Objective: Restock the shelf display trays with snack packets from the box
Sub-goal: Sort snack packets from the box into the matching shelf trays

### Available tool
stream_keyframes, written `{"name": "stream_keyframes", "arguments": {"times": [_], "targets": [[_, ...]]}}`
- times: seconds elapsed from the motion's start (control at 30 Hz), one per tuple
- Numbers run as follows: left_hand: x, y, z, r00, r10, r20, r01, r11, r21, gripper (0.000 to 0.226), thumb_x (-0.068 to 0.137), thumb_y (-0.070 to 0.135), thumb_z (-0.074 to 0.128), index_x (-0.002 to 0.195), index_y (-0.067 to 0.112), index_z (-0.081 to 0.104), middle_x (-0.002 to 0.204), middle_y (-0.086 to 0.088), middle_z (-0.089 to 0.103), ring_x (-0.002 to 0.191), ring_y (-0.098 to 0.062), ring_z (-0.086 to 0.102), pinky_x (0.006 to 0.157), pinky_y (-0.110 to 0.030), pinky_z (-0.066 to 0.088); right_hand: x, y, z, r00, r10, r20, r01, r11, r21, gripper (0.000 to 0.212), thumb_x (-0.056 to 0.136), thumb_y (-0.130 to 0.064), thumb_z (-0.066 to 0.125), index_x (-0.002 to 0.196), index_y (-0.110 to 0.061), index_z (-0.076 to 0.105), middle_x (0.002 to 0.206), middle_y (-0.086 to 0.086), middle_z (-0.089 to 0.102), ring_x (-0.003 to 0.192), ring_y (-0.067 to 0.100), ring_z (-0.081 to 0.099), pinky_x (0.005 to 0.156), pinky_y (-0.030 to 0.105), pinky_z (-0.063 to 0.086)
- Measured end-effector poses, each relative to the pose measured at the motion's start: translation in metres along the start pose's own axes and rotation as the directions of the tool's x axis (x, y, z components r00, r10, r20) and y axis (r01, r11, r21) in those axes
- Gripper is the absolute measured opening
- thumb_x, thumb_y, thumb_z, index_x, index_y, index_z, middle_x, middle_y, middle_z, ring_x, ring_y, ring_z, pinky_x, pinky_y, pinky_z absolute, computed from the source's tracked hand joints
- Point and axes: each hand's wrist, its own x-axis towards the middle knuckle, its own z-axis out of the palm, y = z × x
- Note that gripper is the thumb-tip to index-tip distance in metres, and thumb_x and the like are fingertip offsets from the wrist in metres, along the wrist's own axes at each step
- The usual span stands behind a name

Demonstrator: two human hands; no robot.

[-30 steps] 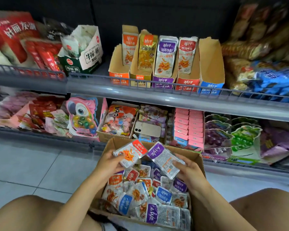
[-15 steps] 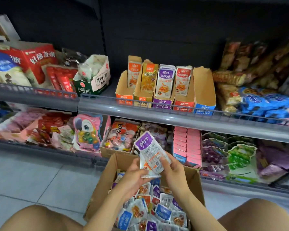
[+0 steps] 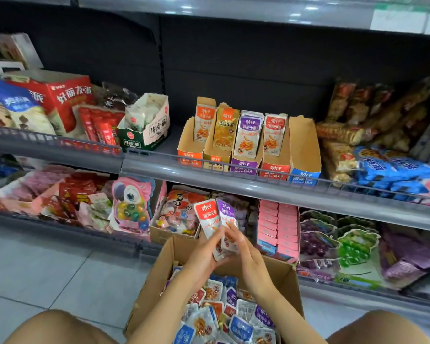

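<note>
A cardboard box point(image 3: 157, 276) on the floor between my knees is full of small snack packets point(image 3: 224, 316) in red, purple and blue. Above it both hands hold two upright packets together: a red-topped packet point(image 3: 207, 217) and a purple-topped packet point(image 3: 226, 211). My left hand point(image 3: 204, 254) grips them from the left, and my right hand point(image 3: 246, 254) pinches them from the right. On the upper shelf stands a row of display trays: orange point(image 3: 188, 145), gold point(image 3: 215, 151), purple point(image 3: 245, 162), red point(image 3: 276, 165) and blue point(image 3: 304, 155). The blue tray shows no packets.
A grey shelf rail with a wire guard point(image 3: 258, 177) runs in front of the trays. A green-white carton point(image 3: 147, 130) stands left of them, blue bags point(image 3: 392, 170) right. The lower shelf holds a parrot candy pack point(image 3: 132, 204), pink boxes point(image 3: 278, 227) and grape packs point(image 3: 353, 244). Grey floor tiles point(image 3: 47, 274) lie left.
Both hands rose from the box and came together, bringing the red and purple packets upright side by side. My view tilted up toward the shelves.
</note>
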Motion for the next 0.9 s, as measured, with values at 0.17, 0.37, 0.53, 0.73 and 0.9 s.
{"name": "stream_keyframes", "arguments": {"times": [0.17, 0.37, 0.53, 0.73, 0.9], "targets": [[0.000, 0.015, -0.010, 0.998, 0.036, -0.058, -0.027, 0.989, 0.144, 0.028, 0.089, 0.003, 0.058, 0.112, 0.020, 0.055, 0.106, -0.001, 0.068, 0.093, -0.016, 0.068, 0.072, -0.031, 0.059, 0.016, -0.016, -0.020, 0.974, -0.135, -0.183, 0.117, 0.988, -0.102, 0.035, 0.095, -0.021, 0.052, 0.128, -0.030, 0.049, 0.120, -0.019, 0.055, 0.110, -0.011, 0.051, 0.088, 0.008, 0.044], [0.002, 0.044, -0.008, 0.995, 0.081, 0.059, -0.095, 0.950, 0.298, 0.030, 0.082, 0.013, 0.069, 0.109, 0.022, 0.057, 0.099, 0.006, 0.070, 0.086, -0.007, 0.070, 0.066, -0.026, 0.058, 0.052, -0.060, -0.058, 0.992, 0.072, -0.102, -0.056, 0.986, 0.158, 0.046, 0.089, -0.011, 0.060, 0.129, -0.028, 0.047, 0.105, 0.004, 0.071, 0.093, 0.018, 0.069, 0.076, 0.030, 0.057], [0.014, 0.070, 0.000, 0.980, 0.095, 0.173, -0.140, 0.954, 0.264, 0.056, 0.064, 0.019, 0.079, 0.116, 0.022, 0.056, 0.107, 0.004, 0.071, 0.102, -0.014, 0.067, 0.088, -0.031, 0.053, 0.074, -0.085, -0.074, 0.994, 0.098, -0.054, -0.082, 0.968, 0.238, 0.038, 0.087, -0.010, 0.062, 0.120, -0.027, 0.057, 0.100, 0.011, 0.073, 0.093, 0.024, 0.069, 0.088, 0.040, 0.054], [0.040, 0.107, 0.008, 0.956, 0.222, 0.192, -0.263, 0.938, 0.227, 0.038, 0.073, 0.006, 0.073, 0.106, 0.019, 0.061, 0.099, 0.004, 0.074, 0.094, -0.010, 0.069, 0.072, -0.019, 0.054, 0.101, -0.097, -0.083, 0.982, 0.182, 0.044, -0.183, 0.882, 0.434, 0.026, 0.091, -0.006, 0.053, 0.115, -0.011, 0.062, 0.099, 0.007, 0.073, 0.086, 0.014, 0.070, 0.084, 0.029, 0.055], [0.065, 0.133, 0.008, 0.951, 0.243, 0.191, -0.298, 0.888, 0.352, 0.032, 0.079, 0.006, 0.072, 0.104, 0.024, 0.063, 0.094, 0.012, 0.073, 0.092, -0.005, 0.069, 0.066, -0.012, 0.051, 0.130, -0.119, -0.105, 0.991, 0.132, 0.016, -0.132, 0.967, 0.216, 0.033, 0.085, -0.008, 0.062, 0.118, -0.013, 0.060, 0.106, 0.011, 0.072, 0.092, 0.020, 0.070, 0.080, 0.030, 0.058]]}}
